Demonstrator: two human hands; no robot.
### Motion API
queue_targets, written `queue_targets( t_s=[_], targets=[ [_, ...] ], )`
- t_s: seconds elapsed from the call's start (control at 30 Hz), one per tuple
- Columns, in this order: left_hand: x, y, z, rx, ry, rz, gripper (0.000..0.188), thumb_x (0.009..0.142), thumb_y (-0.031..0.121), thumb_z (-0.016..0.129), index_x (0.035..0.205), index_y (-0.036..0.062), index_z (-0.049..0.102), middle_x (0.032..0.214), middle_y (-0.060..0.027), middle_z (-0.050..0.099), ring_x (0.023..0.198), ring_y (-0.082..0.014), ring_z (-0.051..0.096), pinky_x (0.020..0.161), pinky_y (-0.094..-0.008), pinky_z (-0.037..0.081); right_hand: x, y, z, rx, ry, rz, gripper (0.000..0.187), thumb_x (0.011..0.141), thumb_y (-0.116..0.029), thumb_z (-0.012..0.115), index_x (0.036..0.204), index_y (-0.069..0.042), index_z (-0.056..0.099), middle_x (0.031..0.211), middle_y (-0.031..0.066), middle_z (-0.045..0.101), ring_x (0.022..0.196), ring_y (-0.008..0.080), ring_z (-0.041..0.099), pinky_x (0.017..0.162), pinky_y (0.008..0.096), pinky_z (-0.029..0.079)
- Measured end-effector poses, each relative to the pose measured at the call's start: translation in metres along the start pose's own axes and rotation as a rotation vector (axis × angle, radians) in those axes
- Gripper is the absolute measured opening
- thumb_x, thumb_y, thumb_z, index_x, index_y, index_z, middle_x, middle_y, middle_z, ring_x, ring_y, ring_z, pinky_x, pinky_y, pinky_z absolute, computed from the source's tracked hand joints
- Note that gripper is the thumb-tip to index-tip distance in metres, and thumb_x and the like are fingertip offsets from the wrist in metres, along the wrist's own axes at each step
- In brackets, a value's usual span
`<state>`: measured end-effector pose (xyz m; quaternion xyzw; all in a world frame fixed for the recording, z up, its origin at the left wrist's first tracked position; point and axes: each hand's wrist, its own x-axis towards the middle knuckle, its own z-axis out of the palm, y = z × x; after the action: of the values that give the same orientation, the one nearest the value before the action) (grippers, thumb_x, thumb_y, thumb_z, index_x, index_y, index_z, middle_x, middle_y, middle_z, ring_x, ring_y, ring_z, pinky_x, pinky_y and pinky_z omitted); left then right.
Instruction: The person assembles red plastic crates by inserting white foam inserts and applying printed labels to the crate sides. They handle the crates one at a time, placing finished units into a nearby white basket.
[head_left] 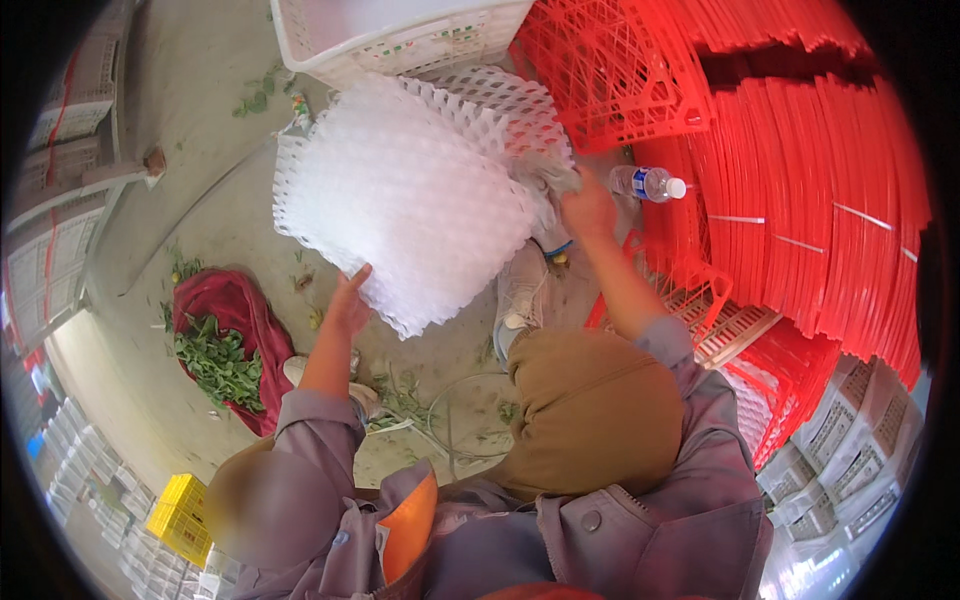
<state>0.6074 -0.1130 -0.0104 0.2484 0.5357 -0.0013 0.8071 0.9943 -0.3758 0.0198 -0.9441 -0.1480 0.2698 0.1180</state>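
Note:
A thick stack of white foam netting sheets (405, 190) spreads out in front of me, above the floor. My left hand (348, 305) grips its near left edge, with the thumb showing and the other fingers partly hidden by the foam. At the right end, my right hand (588, 207) is closed on the netting's edge, where crumpled clear plastic (540, 190) bunches up. Looser, more open netting (515, 105) fans out at the far right of the stack. Behind it stands a white plastic crate (410, 45) with slotted sides.
Red plastic crates (615, 75) and tall red stacks (820, 200) line the right side, with a water bottle (648, 184) beside them. A dark red sack (265, 330) of green leaves lies at left. A thin hose (450, 420) curls between my feet; a yellow crate (181, 518) stands behind left.

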Motion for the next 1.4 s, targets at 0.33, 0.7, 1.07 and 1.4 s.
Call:
queue_targets(
  t_s=[0.33,0.7,1.07,1.4],
  targets=[
    [-0.017,0.02,0.014,-0.131,-0.046,0.002,0.106,0.093,0.036,0.075,0.162,0.0121,-0.001,0.164,-0.0138,0.025,0.147,-0.036,0.034,0.119,-0.0561,0.031,-0.031,0.012,0.057,-0.283,0.184,-0.443,0.075,0.083,-0.021,0.071,0.151,-0.01,0.042,0.133,0.0208,0.059,0.12,0.0393,0.061,0.098,0.0495,0.051],
    [0.009,0.007,0.008,-0.107,0.136,0.064,0.094,0.094,0.035,0.073,0.162,0.016,0.01,0.161,-0.0158,0.031,0.145,-0.0359,0.036,0.117,-0.0567,0.033,-0.01,0.009,-0.019,-0.466,-0.124,0.032,0.054,0.087,-0.029,0.069,0.135,-0.009,0.057,0.132,0.0208,0.061,0.12,0.0371,0.062,0.1,0.0484,0.051],
    [-0.008,-0.006,-0.08,-0.112,0.257,0.038,0.058,0.104,0.049,0.041,0.144,0.0084,0.052,0.141,-0.0118,0.06,0.13,-0.0305,0.056,0.113,-0.0498,0.042,-0.035,-0.15,0.108,0.54,-0.803,-0.405,0.116,0.08,-0.061,0.076,0.161,0.0,0.019,0.162,0.0251,0.03,0.15,0.0365,0.032,0.123,0.0402,0.025],
    [-0.12,0.002,-0.144,-0.018,0.374,0.29,0.081,0.099,0.015,0.057,0.163,0.0251,0.008,0.163,-0.0085,0.029,0.147,-0.0319,0.033,0.113,-0.0529,0.034,-0.077,-0.166,0.144,-0.098,-0.37,-0.752,0.085,0.084,-0.026,0.07,0.159,-0.016,0.031,0.141,0.0181,0.051,0.132,0.0362,0.046,0.11,0.0493,0.037]
  ],
)
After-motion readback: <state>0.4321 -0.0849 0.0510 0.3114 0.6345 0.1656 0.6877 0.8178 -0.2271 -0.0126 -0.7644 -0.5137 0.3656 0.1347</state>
